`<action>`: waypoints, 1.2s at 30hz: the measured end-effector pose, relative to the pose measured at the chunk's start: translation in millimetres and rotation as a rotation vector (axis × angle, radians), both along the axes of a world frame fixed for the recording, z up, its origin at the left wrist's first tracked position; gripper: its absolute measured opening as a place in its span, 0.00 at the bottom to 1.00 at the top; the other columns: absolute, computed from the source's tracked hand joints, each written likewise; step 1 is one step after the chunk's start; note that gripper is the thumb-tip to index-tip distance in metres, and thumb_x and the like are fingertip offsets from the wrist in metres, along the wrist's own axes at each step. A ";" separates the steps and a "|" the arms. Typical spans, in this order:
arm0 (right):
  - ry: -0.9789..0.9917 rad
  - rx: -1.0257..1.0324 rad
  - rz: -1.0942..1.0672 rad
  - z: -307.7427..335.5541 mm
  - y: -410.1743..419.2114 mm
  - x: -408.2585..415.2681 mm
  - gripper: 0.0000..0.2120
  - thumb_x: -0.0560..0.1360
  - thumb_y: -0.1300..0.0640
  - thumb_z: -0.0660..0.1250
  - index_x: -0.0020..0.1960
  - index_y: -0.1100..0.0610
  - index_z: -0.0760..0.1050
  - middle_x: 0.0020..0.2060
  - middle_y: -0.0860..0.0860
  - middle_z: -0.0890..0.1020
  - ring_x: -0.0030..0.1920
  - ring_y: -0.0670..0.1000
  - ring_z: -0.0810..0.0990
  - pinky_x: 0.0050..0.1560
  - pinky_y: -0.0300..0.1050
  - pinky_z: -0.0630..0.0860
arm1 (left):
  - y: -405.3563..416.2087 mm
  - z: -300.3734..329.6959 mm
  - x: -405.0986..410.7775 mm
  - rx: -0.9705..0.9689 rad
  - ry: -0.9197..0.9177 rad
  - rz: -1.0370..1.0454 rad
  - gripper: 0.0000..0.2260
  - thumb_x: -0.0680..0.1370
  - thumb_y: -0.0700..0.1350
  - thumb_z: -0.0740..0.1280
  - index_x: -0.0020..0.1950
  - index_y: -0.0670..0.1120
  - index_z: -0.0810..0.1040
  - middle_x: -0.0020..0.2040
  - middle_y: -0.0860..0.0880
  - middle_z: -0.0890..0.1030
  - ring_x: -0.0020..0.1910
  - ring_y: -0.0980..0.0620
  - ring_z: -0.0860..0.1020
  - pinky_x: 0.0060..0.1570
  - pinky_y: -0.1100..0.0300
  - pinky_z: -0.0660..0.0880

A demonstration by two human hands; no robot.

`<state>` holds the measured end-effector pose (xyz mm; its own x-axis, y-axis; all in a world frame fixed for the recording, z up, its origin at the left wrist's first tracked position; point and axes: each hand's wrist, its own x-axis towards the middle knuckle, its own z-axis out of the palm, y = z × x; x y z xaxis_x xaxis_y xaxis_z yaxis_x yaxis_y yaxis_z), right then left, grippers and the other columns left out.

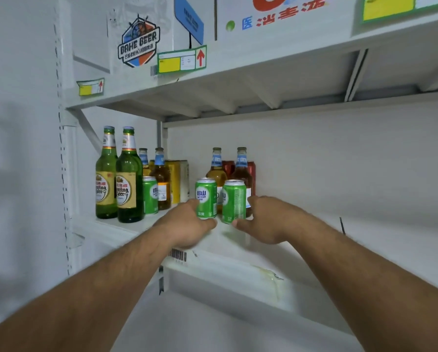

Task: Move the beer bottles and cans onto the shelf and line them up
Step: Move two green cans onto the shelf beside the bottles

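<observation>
Cans first: I am cupping my left hand (187, 226) round one green can (206, 198) and my right hand (266, 219) round its neighbour (234, 201), both loosely curled, squaring them near the shelf (126, 231) front edge.

Walls: were plain white (17, 174).
Upper shelf (263, 59): was white metal, carried cardboard boxes (141, 34).
Light: was even.

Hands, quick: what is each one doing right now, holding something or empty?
Left hand: around the base of a green can on the shelf; a firm grip cannot be told.
Right hand: the same at the other green can.
</observation>
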<state>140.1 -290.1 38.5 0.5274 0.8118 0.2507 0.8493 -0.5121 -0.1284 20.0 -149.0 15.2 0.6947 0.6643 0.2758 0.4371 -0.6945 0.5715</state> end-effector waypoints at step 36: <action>0.331 0.791 -0.446 -14.8 144.2 39.8 0.14 0.71 0.42 0.76 0.43 0.48 0.74 0.39 0.43 0.80 0.38 0.40 0.77 0.34 0.36 0.71 | 182.9 -19.6 115.2 -0.345 -0.225 -0.387 0.28 0.62 0.54 0.84 0.57 0.48 0.81 0.50 0.49 0.86 0.47 0.50 0.84 0.51 0.51 0.83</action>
